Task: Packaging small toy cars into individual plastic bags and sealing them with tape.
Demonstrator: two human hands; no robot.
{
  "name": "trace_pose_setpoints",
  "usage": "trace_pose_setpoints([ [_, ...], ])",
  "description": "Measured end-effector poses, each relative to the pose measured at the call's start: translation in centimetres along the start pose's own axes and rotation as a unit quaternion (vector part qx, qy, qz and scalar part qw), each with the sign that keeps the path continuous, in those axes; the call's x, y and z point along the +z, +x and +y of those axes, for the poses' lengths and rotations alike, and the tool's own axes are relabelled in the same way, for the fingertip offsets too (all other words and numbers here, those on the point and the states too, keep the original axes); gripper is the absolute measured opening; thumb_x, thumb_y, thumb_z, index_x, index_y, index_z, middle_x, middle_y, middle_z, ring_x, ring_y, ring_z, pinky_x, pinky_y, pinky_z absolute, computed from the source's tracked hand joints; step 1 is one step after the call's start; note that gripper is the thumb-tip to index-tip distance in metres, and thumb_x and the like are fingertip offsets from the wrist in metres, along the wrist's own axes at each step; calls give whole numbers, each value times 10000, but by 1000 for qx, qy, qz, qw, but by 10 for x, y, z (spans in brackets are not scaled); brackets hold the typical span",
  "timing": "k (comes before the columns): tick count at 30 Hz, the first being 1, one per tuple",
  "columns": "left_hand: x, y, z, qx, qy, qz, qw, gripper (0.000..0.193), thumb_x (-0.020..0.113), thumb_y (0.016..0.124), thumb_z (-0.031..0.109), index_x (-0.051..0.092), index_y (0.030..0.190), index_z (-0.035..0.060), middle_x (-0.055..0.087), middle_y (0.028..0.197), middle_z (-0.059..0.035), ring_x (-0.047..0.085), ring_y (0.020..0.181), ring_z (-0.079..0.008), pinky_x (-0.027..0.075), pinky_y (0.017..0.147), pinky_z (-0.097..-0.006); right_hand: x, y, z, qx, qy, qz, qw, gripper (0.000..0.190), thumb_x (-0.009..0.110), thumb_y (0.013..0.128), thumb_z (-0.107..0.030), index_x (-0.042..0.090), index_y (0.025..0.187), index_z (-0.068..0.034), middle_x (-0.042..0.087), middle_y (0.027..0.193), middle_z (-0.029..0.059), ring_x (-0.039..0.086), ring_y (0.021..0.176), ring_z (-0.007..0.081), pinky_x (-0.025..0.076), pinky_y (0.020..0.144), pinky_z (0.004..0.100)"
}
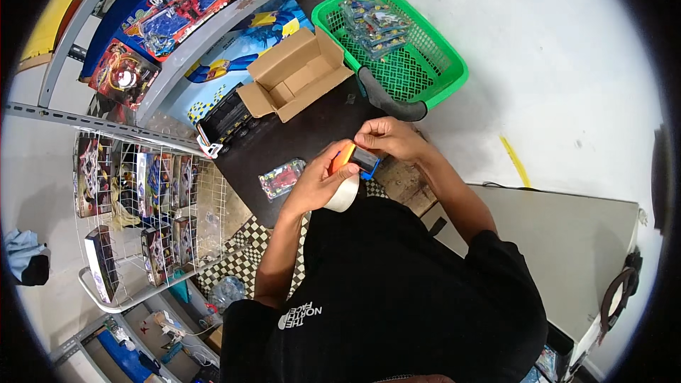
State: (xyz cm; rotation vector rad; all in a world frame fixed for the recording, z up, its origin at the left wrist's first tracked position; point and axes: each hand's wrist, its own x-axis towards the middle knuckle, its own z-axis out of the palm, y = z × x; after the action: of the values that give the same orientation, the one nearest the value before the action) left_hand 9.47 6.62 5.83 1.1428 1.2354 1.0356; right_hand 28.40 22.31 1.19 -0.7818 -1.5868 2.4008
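Close to my body, my left hand [322,175] is closed around a tape dispenser [346,157] with orange and blue parts and a roll of pale tape [343,194]. The fingertips of my right hand [391,138] pinch at the dispenser's top end; whether they hold a tape end cannot be seen. A packaged red toy car [282,178] lies on the dark table [319,127], left of my left hand. Beyond the hands stands a cardboard box [298,74] with its flaps up. Several packaged toys [375,26] lie in a green plastic basket [436,53].
A black toy truck [229,119] stands at the table's left side. Metal shelving [186,32] with boxed toys rises beyond it. A white wire rack [151,213] holds more boxes at the left. A white wall is on the right, above a pale flat surface [553,223].
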Motion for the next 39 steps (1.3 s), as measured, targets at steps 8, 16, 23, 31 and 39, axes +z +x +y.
trace_pose_setpoints([
  [8, -34, 1, -21, 61, -164, 194, 965, 361, 529, 1047, 237, 513, 1343, 30, 636, 1118, -22, 579, 978, -75, 483, 860, -244, 1, 3, 90, 80, 120, 206, 968, 343, 660, 968, -319, 623, 1118, -12, 678, 1066, 153, 699, 946, 243, 583, 850, 347],
  [16, -9, 69, -260, -177, -256, 367, 877, 453, 500, 1030, 474, 625, 1092, 43, 650, 936, -41, 588, 843, -123, 491, 763, -296, 53, 54, 143, 80, 95, 173, 977, 640, 399, 1014, -607, 457, 1399, -99, 494, 1396, 109, 449, 1297, 203, 362, 1076, 368],
  [23, -6, 74, -315, -252, -95, 395, 879, 590, 502, 990, 573, 643, 1222, 49, 711, 1146, -86, 643, 1002, -189, 481, 918, -343, 49, 118, 235, 133, -41, 398, 907, 633, 440, 1003, -607, 581, 1255, -44, 607, 1206, 81, 537, 1160, 180, 392, 1016, 319],
  [31, -32, 90, -323, -322, 9, 308, 895, 551, 527, 989, 535, 674, 1234, 63, 702, 1182, -101, 651, 1057, -251, 474, 943, -335, 45, 146, 212, -3, -16, 435, 900, 546, 520, 997, -541, 631, 972, -7, 559, 776, 35, 525, 744, 133, 437, 728, 301],
  [39, -48, 37, -178, -259, -483, -32, 836, 574, 425, 974, 661, 590, 892, 117, 610, 798, -23, 608, 719, -159, 495, 640, -294, 60, 109, 127, -230, -228, 351, 879, 549, 623, 964, -432, 511, 1310, -20, 503, 1306, 189, 519, 1208, 341, 417, 1019, 422],
])
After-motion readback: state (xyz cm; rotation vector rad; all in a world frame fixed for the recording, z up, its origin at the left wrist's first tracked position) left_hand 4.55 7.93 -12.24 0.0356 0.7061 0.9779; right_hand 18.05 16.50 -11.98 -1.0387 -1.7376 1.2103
